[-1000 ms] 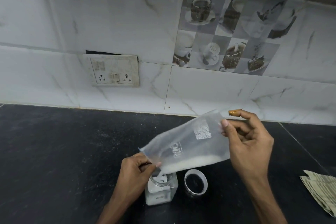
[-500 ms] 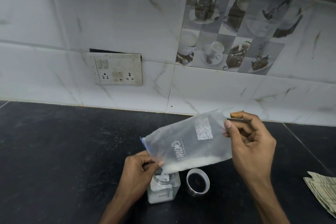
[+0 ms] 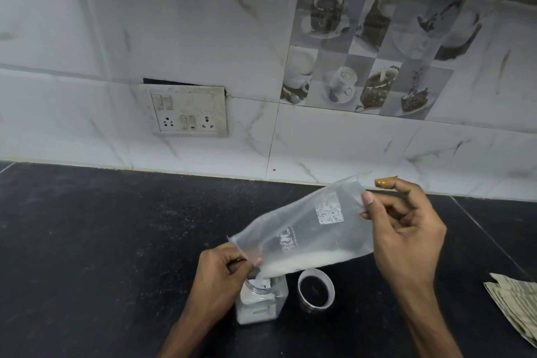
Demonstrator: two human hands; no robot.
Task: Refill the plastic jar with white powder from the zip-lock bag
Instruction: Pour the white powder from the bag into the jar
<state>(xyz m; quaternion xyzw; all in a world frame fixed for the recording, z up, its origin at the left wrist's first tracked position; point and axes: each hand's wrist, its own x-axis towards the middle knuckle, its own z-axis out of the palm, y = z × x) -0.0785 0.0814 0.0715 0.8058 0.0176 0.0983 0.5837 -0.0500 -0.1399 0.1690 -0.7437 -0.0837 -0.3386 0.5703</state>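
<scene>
A clear zip-lock bag (image 3: 308, 227) is held tilted, its open mouth low at the left over the plastic jar (image 3: 261, 304). White powder (image 3: 305, 263) lies along the bag's lower edge and spills into the jar's mouth. The jar stands upright on the black counter, partly filled with powder. My left hand (image 3: 218, 279) pinches the bag's mouth right above the jar. My right hand (image 3: 406, 229) holds the bag's raised bottom corner, thumb on the plastic. The jar's lid (image 3: 316, 289) lies open side up just right of the jar.
The black counter (image 3: 101, 241) runs to a white marble-tiled wall with a switch and socket plate (image 3: 186, 110). A folded striped cloth (image 3: 517, 302) lies at the right edge. Fine white dust speckles the counter behind the jar.
The bag's raised end has lifted slightly and powder has slid toward the mouth. Both hands keep their grip on the bag.
</scene>
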